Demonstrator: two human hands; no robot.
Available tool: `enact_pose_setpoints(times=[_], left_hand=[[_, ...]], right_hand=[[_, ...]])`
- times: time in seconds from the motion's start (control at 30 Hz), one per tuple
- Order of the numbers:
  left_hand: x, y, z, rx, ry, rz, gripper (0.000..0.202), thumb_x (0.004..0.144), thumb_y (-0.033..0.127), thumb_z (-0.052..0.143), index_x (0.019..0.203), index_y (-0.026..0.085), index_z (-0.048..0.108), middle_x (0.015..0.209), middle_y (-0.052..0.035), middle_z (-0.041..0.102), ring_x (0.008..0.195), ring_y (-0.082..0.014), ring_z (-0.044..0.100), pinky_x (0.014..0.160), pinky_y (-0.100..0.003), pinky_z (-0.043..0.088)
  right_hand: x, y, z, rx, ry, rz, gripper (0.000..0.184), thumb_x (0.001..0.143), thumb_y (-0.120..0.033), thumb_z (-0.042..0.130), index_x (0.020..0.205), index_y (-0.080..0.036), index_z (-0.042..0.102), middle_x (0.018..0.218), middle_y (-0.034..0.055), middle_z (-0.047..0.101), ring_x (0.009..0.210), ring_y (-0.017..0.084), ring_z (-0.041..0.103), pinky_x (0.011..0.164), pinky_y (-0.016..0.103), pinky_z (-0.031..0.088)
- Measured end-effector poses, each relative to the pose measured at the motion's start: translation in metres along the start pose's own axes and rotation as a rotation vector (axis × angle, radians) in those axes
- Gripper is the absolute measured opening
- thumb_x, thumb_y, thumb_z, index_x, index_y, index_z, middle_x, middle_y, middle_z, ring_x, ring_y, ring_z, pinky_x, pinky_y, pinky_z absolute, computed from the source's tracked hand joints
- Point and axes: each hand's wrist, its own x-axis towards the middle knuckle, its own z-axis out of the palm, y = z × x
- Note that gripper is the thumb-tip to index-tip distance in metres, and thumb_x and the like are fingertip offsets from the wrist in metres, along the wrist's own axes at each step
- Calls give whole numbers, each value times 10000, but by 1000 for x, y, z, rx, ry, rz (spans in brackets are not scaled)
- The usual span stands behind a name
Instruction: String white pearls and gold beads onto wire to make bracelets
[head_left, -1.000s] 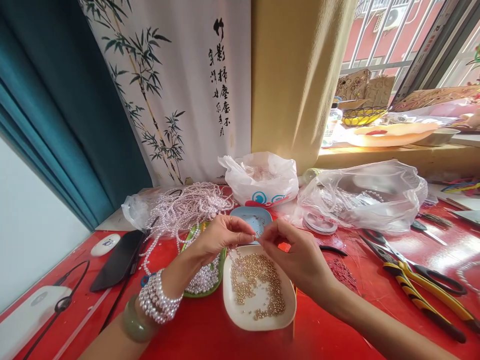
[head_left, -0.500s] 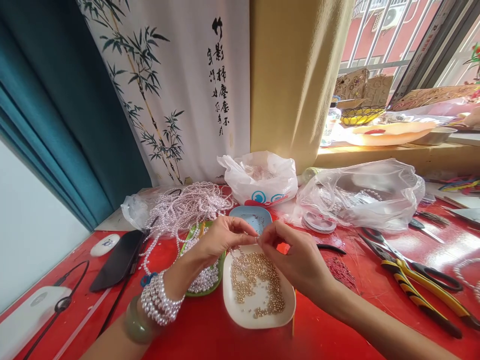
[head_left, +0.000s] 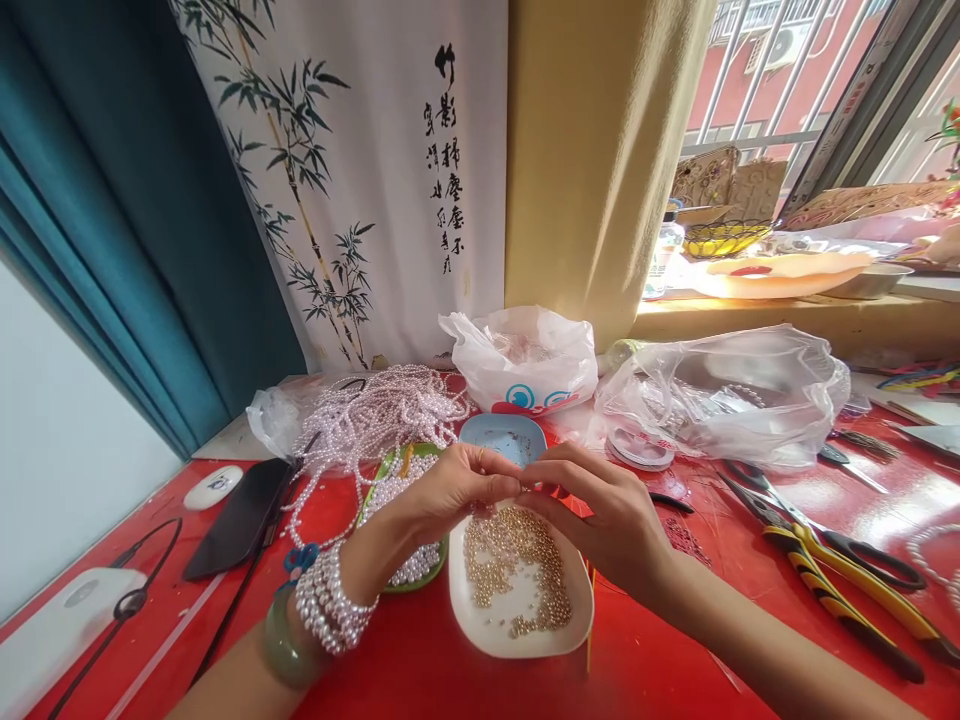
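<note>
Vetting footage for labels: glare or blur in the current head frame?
Head view: daylight bleaches part of the windowsill, glare whitens the red table at picture right, fine detail between left hand and right hand is indistinct.

L hand (head_left: 446,490): thumb+index extd | R hand (head_left: 607,505): fingers bent | tips close tog. | forearms (head_left: 757,630) angled in

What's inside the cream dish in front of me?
The cream dish holds many small gold beads, scattered around bare patches. Your left hand and right hand cover parts of its far edge, so whatever lies behind them can't be seen.
</note>
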Motion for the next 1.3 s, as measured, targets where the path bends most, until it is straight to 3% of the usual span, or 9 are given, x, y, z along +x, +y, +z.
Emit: enact_pose_setpoints(times=[0.2,0.43,0.57,0.7,0.83,0.93,1.03,1.17,1.3], left_hand=[[-2,6,-3,134,19,3,270,588,342,718,754,129,703,531,7,516,471,-50,336,458,-208,233],[-6,16,2,330,60,7,203,658,279,641,787,137,708,629,-34,603,520,-76,410,481,-207,288],[-5,15,2,378,95,41,189,675,234,609,815,147,704,608,-25,614,505,-75,438,493,-207,339],[-6,17,6,352,117,69,182,678,218,605,813,123,682,594,-25,626,423,-47,394,422,-186,304],[-8,20,7,252,127,50,218,664,231,641,850,117,629,726,-62,677,424,-38,449,378,-159,278],[-7,19,5,176,139,51,229,657,235,662,848,122,606,768,-78,689,609,-107,603,511,-188,419],[-6,17,3,156,145,53,208,651,232,671,817,125,607,771,-78,692,755,-162,637,664,-256,470],[-5,17,3,211,194,95,192,641,220,677,802,131,622,766,-56,688,736,-145,633,683,-249,468],[-5,17,4,250,218,106,180,640,217,677,790,131,628,786,-50,684,722,-129,626,690,-237,464]], right_hand=[[-3,7,-2,-95,-61,-25,187,848,-193,477,963,-171,624,775,54,647,652,113,582,552,219,463],[-11,16,-2,-352,-91,-306,203,842,-84,445,983,-119,586,854,91,683,703,153,614,543,247,477],[-11,16,0,-306,-93,-273,178,845,-78,436,938,-103,586,843,98,687,729,162,629,576,255,502],[-10,16,0,-239,-50,-232,155,835,-107,474,947,-135,578,868,81,690,760,151,632,625,253,511],[-5,13,-4,-152,67,-53,109,817,-144,506,829,-186,606,747,34,692,643,124,630,573,236,502],[0,11,-6,-25,125,176,88,772,-177,553,721,-210,617,632,-7,672,539,110,606,508,227,483],[2,10,-5,173,112,366,46,719,-195,598,693,-213,631,617,-15,666,537,112,601,515,231,491],[-1,12,2,481,54,548,40,698,-239,622,704,-202,636,642,-1,659,579,121,608,547,243,512],[-4,11,9,641,47,610,70,682,-252,649,678,-194,611,630,-6,643,584,114,611,544,223,511]])
